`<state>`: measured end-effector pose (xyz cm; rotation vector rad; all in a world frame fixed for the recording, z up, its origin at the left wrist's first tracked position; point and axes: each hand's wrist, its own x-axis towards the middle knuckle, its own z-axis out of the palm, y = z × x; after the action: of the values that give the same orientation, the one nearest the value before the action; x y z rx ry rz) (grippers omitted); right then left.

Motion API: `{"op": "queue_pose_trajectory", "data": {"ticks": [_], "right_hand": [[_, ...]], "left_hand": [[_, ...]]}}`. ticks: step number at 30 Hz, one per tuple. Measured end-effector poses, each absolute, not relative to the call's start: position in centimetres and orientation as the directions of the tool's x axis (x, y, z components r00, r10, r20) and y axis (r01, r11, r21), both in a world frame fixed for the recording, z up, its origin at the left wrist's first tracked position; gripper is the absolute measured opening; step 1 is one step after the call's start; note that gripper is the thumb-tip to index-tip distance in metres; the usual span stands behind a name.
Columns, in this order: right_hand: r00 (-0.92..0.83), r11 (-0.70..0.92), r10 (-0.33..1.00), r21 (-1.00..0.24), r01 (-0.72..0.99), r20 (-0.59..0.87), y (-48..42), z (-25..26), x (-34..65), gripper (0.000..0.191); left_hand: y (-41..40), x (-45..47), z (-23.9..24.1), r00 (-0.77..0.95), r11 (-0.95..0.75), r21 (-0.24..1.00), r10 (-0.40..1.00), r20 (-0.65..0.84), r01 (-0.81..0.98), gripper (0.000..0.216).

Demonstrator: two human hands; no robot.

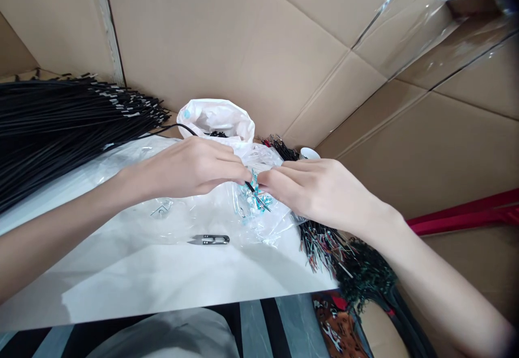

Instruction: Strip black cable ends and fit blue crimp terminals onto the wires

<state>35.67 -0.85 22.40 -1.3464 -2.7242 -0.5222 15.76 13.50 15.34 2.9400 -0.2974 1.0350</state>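
My left hand (211, 166) is closed around a black cable (248, 186), whose end with thin bare wires sticks out below the fingertips. The cable's other part rises behind the hand toward the left. My right hand (312, 185) is closed in a pinch just right of the left fingertips; what it grips, if anything, is hidden. Below both hands lies an open clear plastic bag (263, 231) with many small blue-and-silver pieces (259, 200). Thread snips (208, 239) lie on the white table surface (170, 277) nearer to me.
A large bundle of black cables (73, 114) covers the left back. A white bag (217, 112) holding dark pieces stands behind my hands. Cables with coloured wire ends (324, 244) lie at the right edge, near a white cup (309, 153). Cardboard walls (227, 39) enclose the back.
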Motion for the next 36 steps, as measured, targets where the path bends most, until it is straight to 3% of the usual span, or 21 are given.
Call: {"op": "queue_pose_trajectory", "data": {"ticks": [8,14,19,21,23,27,31,33,36], "right_hand": [[-0.703,0.607,0.686,0.385,0.695,0.188,-1.2,21.5,36.2,0.029],[-0.758,0.504,0.586,0.603,0.619,0.288,-1.3,19.6,35.6,0.029],[-0.675,0.472,0.67,0.525,0.709,0.309,-1.2,19.0,35.5,0.024],[-0.655,0.519,0.701,0.429,0.739,0.281,-1.3,19.1,35.8,0.024],[-0.628,0.575,0.732,0.253,0.778,0.264,-1.4,19.1,36.0,0.024],[-0.511,0.588,0.807,-0.317,0.744,0.298,-1.6,18.4,36.1,0.022],[-0.277,0.33,0.937,-0.806,0.491,0.214,-1.5,17.0,35.7,0.021],[-0.203,0.217,0.966,-0.934,0.286,0.162,-1.9,16.3,36.1,0.022],[-0.048,0.174,0.984,-0.982,0.079,0.17,-3.5,15.8,38.2,0.025]], "left_hand": [[13.5,16.0,15.2,0.798,-0.985,0.005,-0.135,0.587,-0.17,0.034],[13.4,16.2,15.1,0.822,-0.989,-0.044,-0.143,0.552,-0.143,0.037],[13.2,16.2,15.1,0.818,-0.992,-0.043,-0.12,0.562,-0.116,0.039],[13.1,16.1,15.0,0.811,-0.99,-0.04,-0.132,0.57,-0.133,0.038],[13.1,16.1,15.0,0.804,-0.985,-0.038,-0.158,0.573,-0.166,0.037],[12.6,16.3,15.1,0.794,-0.975,0.003,-0.178,0.581,-0.221,0.036],[12.8,16.2,15.2,0.789,-0.963,0.051,-0.186,0.586,-0.264,0.034],[13.5,15.5,15.5,0.761,-0.968,0.024,-0.182,0.622,-0.251,0.032],[14.8,13.7,16.4,0.668,-0.991,0.023,-0.073,0.74,-0.133,0.023]]}}
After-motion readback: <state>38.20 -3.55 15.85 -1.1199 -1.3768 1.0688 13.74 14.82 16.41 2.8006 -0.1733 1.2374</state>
